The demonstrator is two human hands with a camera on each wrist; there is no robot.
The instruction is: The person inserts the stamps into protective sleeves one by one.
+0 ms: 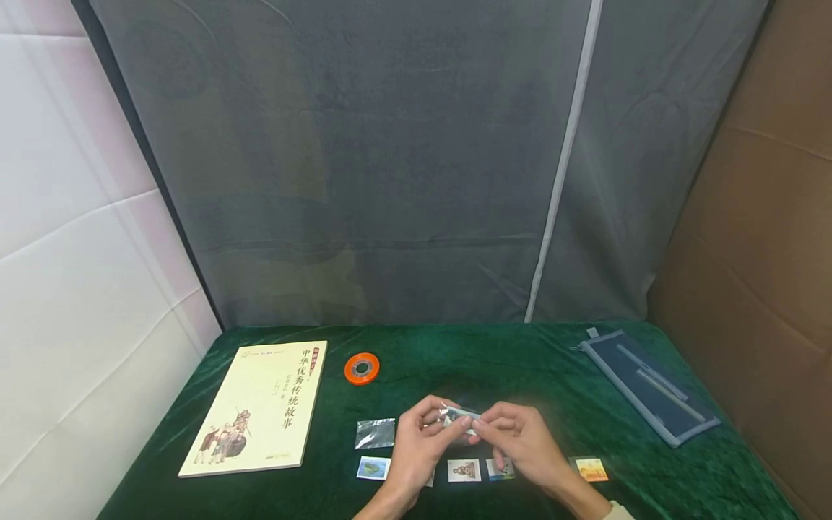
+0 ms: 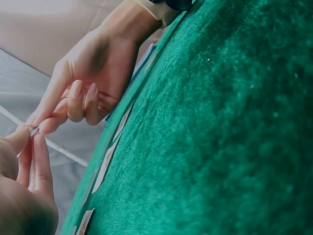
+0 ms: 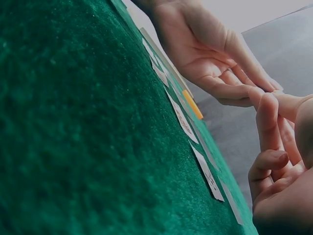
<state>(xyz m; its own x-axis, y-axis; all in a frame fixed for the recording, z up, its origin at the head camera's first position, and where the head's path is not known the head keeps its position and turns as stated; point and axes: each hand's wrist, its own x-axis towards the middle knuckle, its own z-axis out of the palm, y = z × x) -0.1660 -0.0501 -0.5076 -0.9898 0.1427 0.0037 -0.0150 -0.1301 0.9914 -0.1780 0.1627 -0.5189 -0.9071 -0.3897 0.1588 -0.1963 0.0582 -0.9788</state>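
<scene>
Both hands meet above the table, with a small clear plastic sleeve (image 1: 445, 412) and a pale stamp (image 1: 463, 414) between their fingertips. My left hand (image 1: 422, 440) pinches the sleeve from the left. From the right, the thumb and forefinger of my right hand (image 1: 523, 437) pinch the stamp's end; how far it sits inside the sleeve I cannot tell. In the left wrist view only a thin pale edge (image 2: 33, 132) shows between the fingertips. Below the hands lie a statue stamp (image 1: 464, 470) and another stamp (image 1: 500, 470), partly covered by the right hand.
An island stamp (image 1: 373, 468) and a flat clear sleeve (image 1: 375, 434) lie left of the hands, an orange stamp (image 1: 591, 469) to the right. Farther left are a book (image 1: 260, 412) and an orange tape roll (image 1: 361, 368). A mesh pouch (image 1: 650, 383) with slim tools lies at right.
</scene>
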